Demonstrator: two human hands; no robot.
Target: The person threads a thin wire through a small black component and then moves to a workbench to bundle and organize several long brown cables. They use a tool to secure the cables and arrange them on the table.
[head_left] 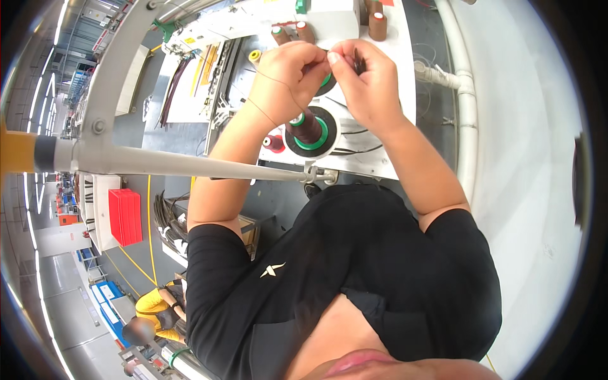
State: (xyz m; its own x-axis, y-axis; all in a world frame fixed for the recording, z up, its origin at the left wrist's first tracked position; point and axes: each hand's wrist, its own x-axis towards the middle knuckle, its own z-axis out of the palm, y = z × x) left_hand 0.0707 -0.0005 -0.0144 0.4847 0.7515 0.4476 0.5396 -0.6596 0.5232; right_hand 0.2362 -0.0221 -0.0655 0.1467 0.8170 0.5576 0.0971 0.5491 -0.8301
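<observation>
Head view shows a white table (406,63) at the top of the frame, with the thread things set close, maybe so they are easy to reach. A white pole (209,167) runs across the left and middle, in front of the left arm.

Both hands are up near the top middle, side by side, with their tips meeting. The left hand (288,79) has thumb and finger pressed together, most likely on thread, but the bit between them is too small to see. The right hand (367,79) pinches too, and its bent fingers hold a dark tool (360,63) against the palm, maybe to leave the thumb and fingertip free.

Just below the hands, a big brown spool (306,130) stands on a round base, perhaps so it won't tip. One brown cone (378,26) stands upper right of the hands. A little red spool (273,143) is beside the base. Thinnest is the brown thread (272,78), lying over the left hand and wrist, maybe to keep it from slipping off.
</observation>
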